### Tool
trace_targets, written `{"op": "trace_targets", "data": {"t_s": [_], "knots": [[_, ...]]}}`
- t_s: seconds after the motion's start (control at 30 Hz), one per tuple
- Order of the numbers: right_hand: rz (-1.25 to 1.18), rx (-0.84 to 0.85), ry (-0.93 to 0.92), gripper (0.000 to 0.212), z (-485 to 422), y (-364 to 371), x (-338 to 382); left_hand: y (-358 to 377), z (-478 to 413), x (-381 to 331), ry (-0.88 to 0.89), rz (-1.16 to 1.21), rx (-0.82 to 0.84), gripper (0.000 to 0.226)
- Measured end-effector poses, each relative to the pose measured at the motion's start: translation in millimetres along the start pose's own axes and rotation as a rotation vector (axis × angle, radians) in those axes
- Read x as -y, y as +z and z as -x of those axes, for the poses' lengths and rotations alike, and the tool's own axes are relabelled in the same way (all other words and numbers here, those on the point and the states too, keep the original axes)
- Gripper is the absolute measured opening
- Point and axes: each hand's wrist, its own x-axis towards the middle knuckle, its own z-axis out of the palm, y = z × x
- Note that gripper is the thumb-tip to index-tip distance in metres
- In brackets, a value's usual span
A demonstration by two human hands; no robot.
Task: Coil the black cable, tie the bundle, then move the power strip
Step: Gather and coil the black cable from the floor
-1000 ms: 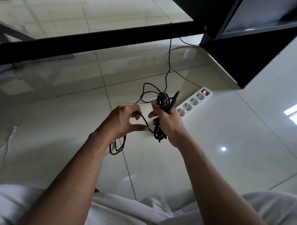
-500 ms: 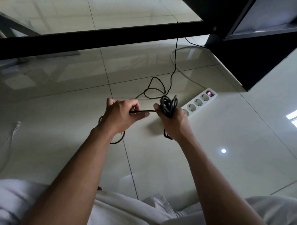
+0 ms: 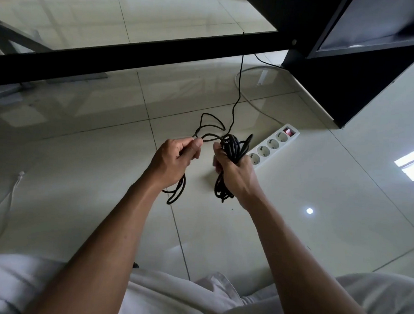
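Gripping a thick bundle of coiled thin black cable (image 3: 232, 150), the right hand (image 3: 236, 174) is closed tight around the loops, which stick out above the fist and hang below it. Just beside it, the left hand (image 3: 175, 160) is closed too, pinching a loose strand of the same cable between thumb and fingers; a slack loop droops beneath that hand, and more strands arc loosely beyond both hands. Both bare forearms reach out over pale grey cloth (image 3: 53, 290) at the bottom edge of the view.

Below the hands lies a glossy floor of large pale tiles (image 3: 82, 175), bright with reflections. Right behind the coiled bundle, a long white plastic power strip (image 3: 273, 144) with round sockets and a red switch lies flat on the floor, angled away to the right. One black strand runs from the bundle up to a black bar (image 3: 134, 56) crossing the far side. A black cabinet (image 3: 346, 87) stands at the far right, close to the strip's switch end. A thin white cord (image 3: 9, 200) trails along the floor at far left. Open tile spreads to the left and right of the hands.
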Motion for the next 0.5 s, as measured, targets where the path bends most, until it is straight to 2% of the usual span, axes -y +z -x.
{"op": "trace_targets", "data": {"t_s": [0.13, 0.27, 0.37, 0.5], "knots": [[-0.140, 0.089, 0.024, 0.026, -0.8, 4.1, 0.3, 4.6, -0.5, -3.5, 0.006, 0.134, 0.015, 0.049], [-0.219, 0.150, -0.029, 0.031, 1.1, 6.1, 2.5, 6.5, 0.3, -3.4, 0.008, 0.171, 0.096, 0.056], [-0.277, 0.160, -0.046, 0.028, 3.6, 11.9, 5.8, 8.4, 2.0, -0.9, -0.005, 0.128, 0.144, 0.035], [-0.308, 0.092, -0.055, 0.019, 4.7, 17.5, 5.8, 11.0, 0.8, -3.2, -0.028, 0.150, 0.189, 0.030]]}}
